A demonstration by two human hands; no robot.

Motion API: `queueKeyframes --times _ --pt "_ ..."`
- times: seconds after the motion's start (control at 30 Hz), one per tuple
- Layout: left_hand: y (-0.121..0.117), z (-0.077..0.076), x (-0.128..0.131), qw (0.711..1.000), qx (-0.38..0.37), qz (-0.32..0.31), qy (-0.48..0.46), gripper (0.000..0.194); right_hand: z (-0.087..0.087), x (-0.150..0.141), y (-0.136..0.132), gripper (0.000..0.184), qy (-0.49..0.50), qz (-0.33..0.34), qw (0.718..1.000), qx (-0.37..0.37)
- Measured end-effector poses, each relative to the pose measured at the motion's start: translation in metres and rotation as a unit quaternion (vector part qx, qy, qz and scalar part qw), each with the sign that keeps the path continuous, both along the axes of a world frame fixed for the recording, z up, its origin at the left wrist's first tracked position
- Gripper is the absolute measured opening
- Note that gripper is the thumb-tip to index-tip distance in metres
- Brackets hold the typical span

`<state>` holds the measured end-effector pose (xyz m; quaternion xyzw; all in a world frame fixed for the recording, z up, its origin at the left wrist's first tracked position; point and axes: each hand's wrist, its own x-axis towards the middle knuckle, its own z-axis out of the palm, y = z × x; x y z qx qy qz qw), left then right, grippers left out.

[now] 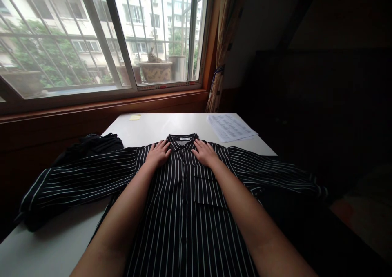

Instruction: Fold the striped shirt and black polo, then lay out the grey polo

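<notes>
A black shirt with thin white stripes (pixel 171 211) lies front up on the white table, buttoned, its collar at the far end. Its left-hand sleeve (pixel 88 177) stretches out across the table, and the other sleeve (pixel 269 169) reaches past the table's right edge. My left hand (pixel 158 152) rests flat on the shirt just left of the collar (pixel 176 143), fingers spread. On the collar's right side my right hand (pixel 204 151) lies flat too, its fingertips touching the collar's edge. Neither hand grips the cloth. The shirt's lower end runs out of view.
Dark bundled cloth (pixel 94 144) lies at the table's left edge, partly behind the sleeve. Printed sheets (pixel 231 127) and a yellow sticky note (pixel 135 117) are on the far part of the white table (pixel 165 122). Beyond stands a barred window with a tied curtain (pixel 219 60).
</notes>
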<state>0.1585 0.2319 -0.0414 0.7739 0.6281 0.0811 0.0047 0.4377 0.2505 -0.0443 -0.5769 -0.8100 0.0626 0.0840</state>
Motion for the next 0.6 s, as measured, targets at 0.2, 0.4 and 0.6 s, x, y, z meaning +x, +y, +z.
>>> queueKeyframes --times 0.2,0.4,0.6 --pt "-0.02 0.002 -0.028 1.0 -0.018 0.023 0.01 0.061 -0.004 0.037 -0.01 0.066 -0.019 -0.047 0.999 0.019" --pt "-0.047 0.003 -0.062 0.997 -0.022 0.064 0.035 0.06 -0.008 0.085 -0.026 0.063 -0.034 -0.094 0.994 0.039" --pt "-0.089 -0.003 -0.086 0.998 0.016 0.04 0.044 0.061 -0.011 0.092 -0.045 0.062 -0.033 -0.102 0.992 0.07"
